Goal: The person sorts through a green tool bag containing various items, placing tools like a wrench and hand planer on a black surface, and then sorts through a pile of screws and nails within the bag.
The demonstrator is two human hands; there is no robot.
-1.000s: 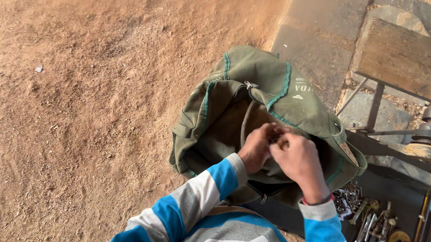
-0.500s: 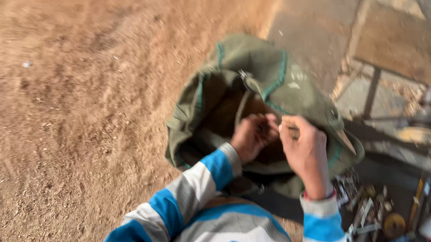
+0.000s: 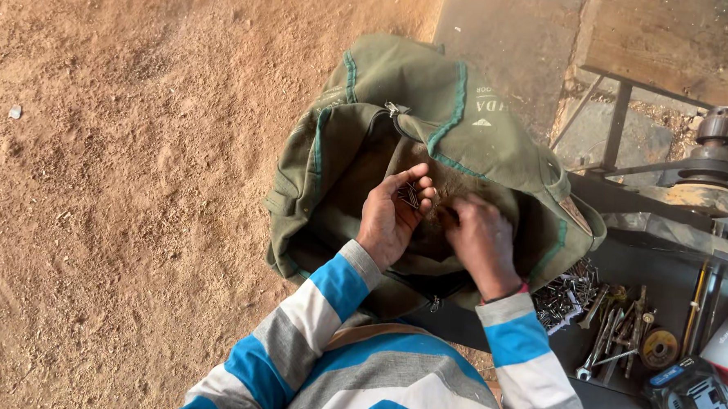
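An olive-green canvas bag (image 3: 401, 100) with teal piping stands open on the ground in front of me. My left hand (image 3: 389, 218) is cupped over the bag's mouth and holds a small bunch of thin nails (image 3: 408, 195) against the palm. My right hand (image 3: 477, 242) is just beside it, fingers curled down inside the bag opening; what its fingertips touch is hidden. Both arms wear blue, grey and white striped sleeves.
Sawdust-covered dirt (image 3: 120, 177) lies to the left. At the right are a metal machine frame with a pulley (image 3: 710, 146), a pile of nails (image 3: 565, 295), spanners and loose tools (image 3: 620, 330), a round disc (image 3: 659, 348) and a dark battery pack (image 3: 687, 394).
My hands have drawn slightly apart. The left palm has turned up with the nails showing, and the right hand has dipped lower into the bag.
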